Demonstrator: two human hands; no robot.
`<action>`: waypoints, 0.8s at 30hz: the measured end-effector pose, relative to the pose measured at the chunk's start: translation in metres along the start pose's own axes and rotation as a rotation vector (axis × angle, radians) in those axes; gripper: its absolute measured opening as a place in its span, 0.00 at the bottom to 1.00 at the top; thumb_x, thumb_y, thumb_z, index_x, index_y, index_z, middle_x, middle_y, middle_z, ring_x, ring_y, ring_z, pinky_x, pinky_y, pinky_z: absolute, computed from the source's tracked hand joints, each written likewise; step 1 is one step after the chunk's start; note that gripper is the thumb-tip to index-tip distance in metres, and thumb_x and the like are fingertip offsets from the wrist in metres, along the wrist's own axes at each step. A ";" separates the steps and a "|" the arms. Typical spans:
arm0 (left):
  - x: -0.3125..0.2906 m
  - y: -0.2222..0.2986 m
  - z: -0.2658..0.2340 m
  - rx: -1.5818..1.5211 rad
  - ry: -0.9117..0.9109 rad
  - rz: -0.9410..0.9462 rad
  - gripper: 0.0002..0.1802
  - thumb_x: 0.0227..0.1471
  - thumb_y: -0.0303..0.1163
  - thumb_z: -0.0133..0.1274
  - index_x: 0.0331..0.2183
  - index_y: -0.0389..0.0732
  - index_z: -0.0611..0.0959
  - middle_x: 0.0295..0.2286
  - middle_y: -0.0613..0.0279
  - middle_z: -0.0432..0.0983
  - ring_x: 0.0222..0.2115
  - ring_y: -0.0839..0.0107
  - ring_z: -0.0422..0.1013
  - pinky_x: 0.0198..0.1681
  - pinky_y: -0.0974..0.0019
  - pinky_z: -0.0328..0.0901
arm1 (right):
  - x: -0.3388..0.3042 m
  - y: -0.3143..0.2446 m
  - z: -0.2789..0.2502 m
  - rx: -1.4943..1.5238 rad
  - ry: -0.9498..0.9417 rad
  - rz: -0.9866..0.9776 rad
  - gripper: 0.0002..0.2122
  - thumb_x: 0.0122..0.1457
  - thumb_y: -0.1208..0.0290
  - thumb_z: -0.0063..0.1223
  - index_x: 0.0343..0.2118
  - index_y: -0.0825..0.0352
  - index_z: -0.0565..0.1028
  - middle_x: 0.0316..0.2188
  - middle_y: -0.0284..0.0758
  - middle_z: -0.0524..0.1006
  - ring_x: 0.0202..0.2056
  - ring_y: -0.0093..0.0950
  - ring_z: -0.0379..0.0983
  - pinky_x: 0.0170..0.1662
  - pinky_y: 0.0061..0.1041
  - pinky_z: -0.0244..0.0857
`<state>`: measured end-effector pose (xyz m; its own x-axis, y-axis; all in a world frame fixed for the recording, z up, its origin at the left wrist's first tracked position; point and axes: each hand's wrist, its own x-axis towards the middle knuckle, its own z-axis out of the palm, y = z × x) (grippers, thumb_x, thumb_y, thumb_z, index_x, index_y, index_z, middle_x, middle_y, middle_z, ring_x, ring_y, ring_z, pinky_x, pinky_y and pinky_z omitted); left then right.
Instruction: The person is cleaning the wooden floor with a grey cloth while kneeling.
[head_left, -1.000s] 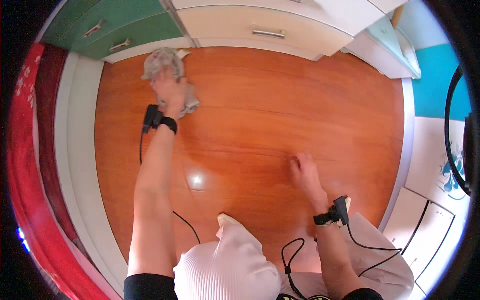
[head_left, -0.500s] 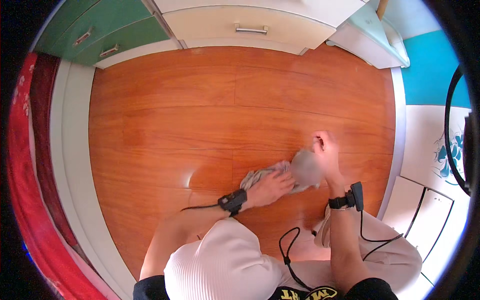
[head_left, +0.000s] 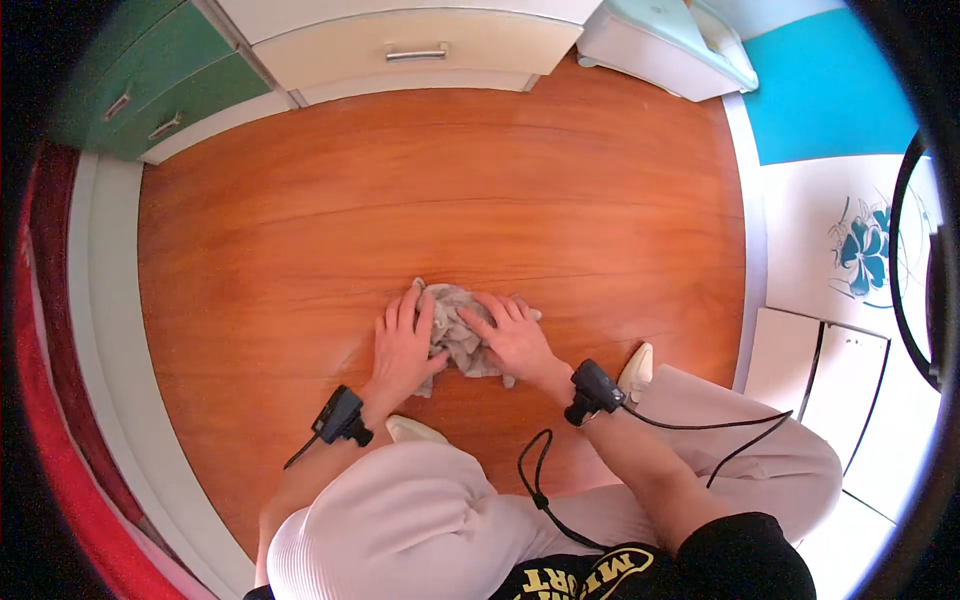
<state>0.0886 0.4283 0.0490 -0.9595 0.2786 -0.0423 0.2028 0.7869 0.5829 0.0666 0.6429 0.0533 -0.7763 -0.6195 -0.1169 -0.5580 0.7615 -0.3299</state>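
A crumpled light grey rag with faint patterning lies bunched on the wooden floor in front of me. My left hand rests on its left edge, palm down, fingers spread and slightly bent, thumb against the near side of the cloth. From the right, my right hand presses down on the rag with its fingers apart. Folds of cloth bulge between the two hands. What lies under the palms is hidden.
A cream drawer front and green drawers border the far side of the floor. A pale plastic stand occupies the far right corner. White panels line the right, red fabric the left. Black cords hang near my right arm.
The right hand has lowered from a blurred, raised position onto the rag. Both hands and the cloth are now further left in view, and the cloth is bunched between them. The view has shifted.
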 end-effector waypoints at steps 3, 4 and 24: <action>-0.012 -0.021 0.009 0.093 -0.087 0.043 0.47 0.31 0.26 0.63 0.56 0.36 0.62 0.53 0.50 0.58 0.50 0.48 0.59 0.50 0.50 0.60 | 0.013 0.009 -0.004 0.089 -0.037 0.025 0.24 0.46 0.74 0.53 0.50 0.56 0.70 0.47 0.41 0.68 0.48 0.43 0.64 0.51 0.39 0.60; -0.010 -0.026 0.004 0.099 -0.091 0.045 0.47 0.31 0.26 0.63 0.56 0.36 0.62 0.53 0.50 0.58 0.50 0.48 0.59 0.50 0.50 0.60 | 0.022 0.008 -0.010 0.242 -0.083 0.080 0.24 0.45 0.82 0.50 0.49 0.58 0.71 0.46 0.41 0.69 0.46 0.43 0.65 0.50 0.38 0.61; 0.292 0.036 0.084 -0.010 0.216 0.475 0.26 0.43 0.24 0.50 0.48 0.38 0.73 0.48 0.53 0.67 0.46 0.52 0.63 0.48 0.52 0.61 | 0.049 0.262 -0.098 -0.267 0.214 0.477 0.20 0.50 0.75 0.50 0.48 0.63 0.70 0.40 0.44 0.69 0.44 0.44 0.66 0.44 0.40 0.66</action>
<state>-0.1678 0.5842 -0.0105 -0.7807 0.4831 0.3963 0.6248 0.5955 0.5050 -0.1461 0.8309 0.0534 -0.9862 -0.1657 0.0062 -0.1658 0.9855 -0.0371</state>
